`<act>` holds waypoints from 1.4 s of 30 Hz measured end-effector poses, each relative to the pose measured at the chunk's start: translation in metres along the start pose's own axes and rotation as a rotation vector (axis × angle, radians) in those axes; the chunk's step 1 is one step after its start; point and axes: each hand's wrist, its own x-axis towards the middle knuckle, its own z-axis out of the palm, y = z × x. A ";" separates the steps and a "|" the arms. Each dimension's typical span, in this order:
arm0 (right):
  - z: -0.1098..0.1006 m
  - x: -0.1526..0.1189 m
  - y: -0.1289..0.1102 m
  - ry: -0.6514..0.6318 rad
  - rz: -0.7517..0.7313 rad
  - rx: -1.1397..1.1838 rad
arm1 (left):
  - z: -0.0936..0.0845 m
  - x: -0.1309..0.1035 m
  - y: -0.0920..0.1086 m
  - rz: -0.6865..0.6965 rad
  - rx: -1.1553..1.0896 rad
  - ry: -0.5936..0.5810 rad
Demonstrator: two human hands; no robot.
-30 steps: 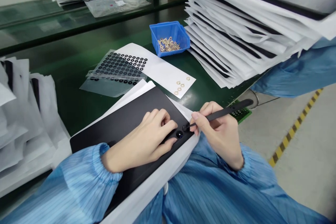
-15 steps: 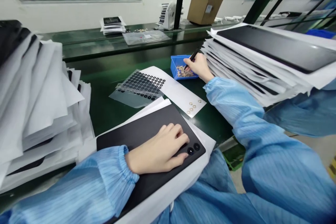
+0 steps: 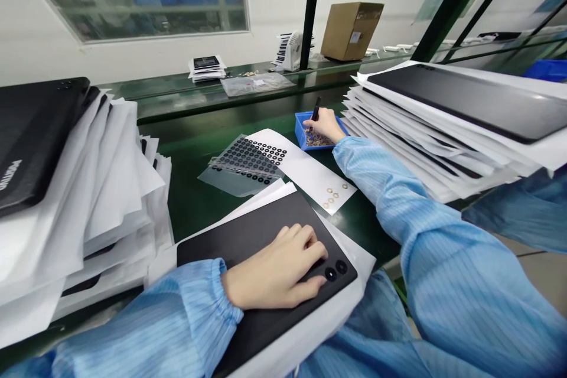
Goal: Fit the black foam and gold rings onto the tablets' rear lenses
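My left hand [image 3: 283, 269] lies on the back of a black tablet [image 3: 248, 221], its fingers spread and bent near the two round camera rings at the corner. White paper [image 3: 283, 345] lies under the tablet. My right hand [image 3: 325, 124] grips black tweezers [image 3: 316, 109] held nearly upright over a blue bin [image 3: 302, 140]. Small brownish parts [image 3: 318, 140] fill the bin's floor, and the tweezer tips reach down among them. In front of the bin lies a white sheet [image 3: 310, 174] with several small gold rings [image 3: 330, 192] at its near end.
Clear film [image 3: 239, 183] partly covers a sheet of black rings. Tall stacks of tablets and white paper rise at left [image 3: 106, 189] and right [image 3: 407, 130]. Behind, a green shelf [image 3: 163, 91] bears a cardboard box [image 3: 352, 32], a white fan-like device [image 3: 290, 50] and a plastic bag [image 3: 257, 84].
The camera view has tilted up and shifted left. My right hand has turned the tweezers from slanting to nearly upright over the bin. My left hand stays on the tablet.
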 end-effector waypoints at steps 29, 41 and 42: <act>-0.007 0.005 -0.005 -0.022 0.129 0.190 | 0.002 -0.001 -0.003 0.012 0.036 0.052; -0.014 -0.047 -0.098 -0.150 -0.392 0.040 | -0.038 -0.002 -0.086 -0.424 -0.112 0.777; -0.005 -0.054 -0.109 -0.218 -0.484 -0.012 | -0.043 -0.006 -0.104 -0.534 -0.110 0.879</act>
